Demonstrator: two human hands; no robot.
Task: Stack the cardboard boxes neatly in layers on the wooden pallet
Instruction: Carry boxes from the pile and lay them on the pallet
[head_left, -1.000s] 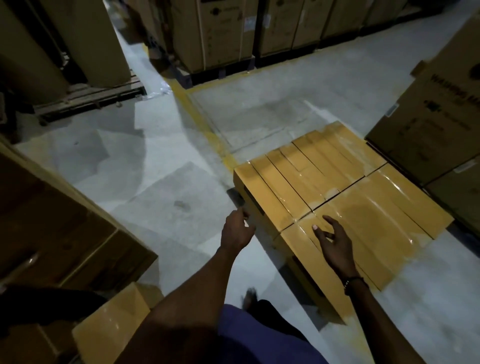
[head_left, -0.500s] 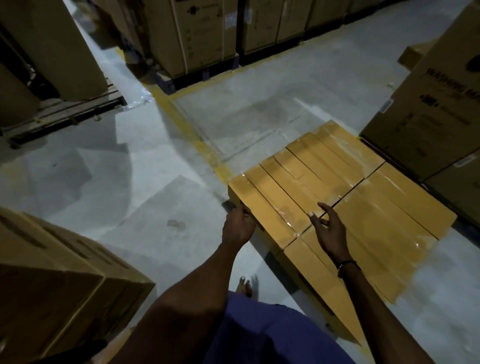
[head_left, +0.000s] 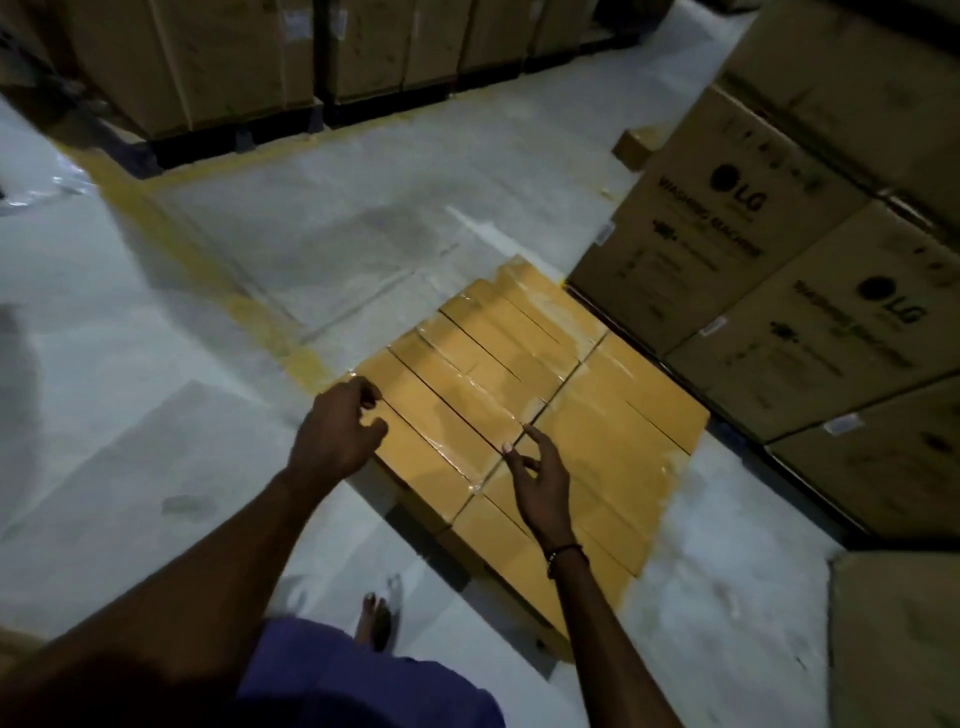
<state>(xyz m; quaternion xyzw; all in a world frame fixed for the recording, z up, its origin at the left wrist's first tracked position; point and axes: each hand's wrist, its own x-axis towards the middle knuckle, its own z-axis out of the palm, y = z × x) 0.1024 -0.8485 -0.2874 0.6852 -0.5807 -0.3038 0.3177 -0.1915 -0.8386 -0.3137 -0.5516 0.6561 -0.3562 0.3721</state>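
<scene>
In a dim warehouse aisle, we lean over a low layer of long yellow cardboard boxes (head_left: 524, 415), packed flat in two blocks so that a straight seam runs between them from 7 o'clock up toward 1 o'clock. The wooden pallet (head_left: 415, 525) shows only as a dark edge beneath their near side. Our left hand (head_left: 337, 436) sits at the 9 o'clock corner of the layer, fingers loosely curled over the end of the outermost box and holding nothing that we can make out; whether they truly touch the cardboard we cannot tell. Our right hand (head_left: 540, 483) hovers at the seam, fingers spread and relaxed, tips at or just above the box tops. We judge both hands placed there to check and square the row, since tight edges give the next layer a level bed. Large printed cartons (head_left: 727, 234) stand stacked at 2 o'clock, just beside the layer.
</scene>
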